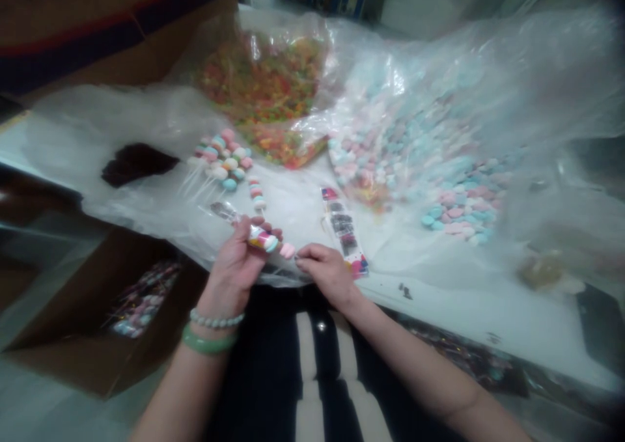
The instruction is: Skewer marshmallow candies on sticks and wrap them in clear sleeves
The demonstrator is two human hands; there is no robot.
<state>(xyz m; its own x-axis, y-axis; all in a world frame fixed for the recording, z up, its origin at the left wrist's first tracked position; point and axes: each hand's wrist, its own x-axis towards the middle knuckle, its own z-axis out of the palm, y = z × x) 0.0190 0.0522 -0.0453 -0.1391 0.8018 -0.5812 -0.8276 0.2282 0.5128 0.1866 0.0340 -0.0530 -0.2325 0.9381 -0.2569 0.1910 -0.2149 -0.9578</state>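
The fingers of my left hand are clamped around a candy stick. The stick is held over the near edge of the worktop. Its long side runs from far left to near right, and its candy end points right, toward my right hand. The candies are round and smooth, in pink, white and blue. A shiny clear plastic piece shows at the far left end.

A pink candy sits between my hands. My right fingers are close together just beside it, and I cannot tell if they touch it.

Past my hands, a bunch of candy sticks lies on a thin plastic sheet. A bright printed strip lies to the right. Farther off are a bag of orange and green sweets and a heap of pale pink and blue candies. A cardboard box stands near on the left.
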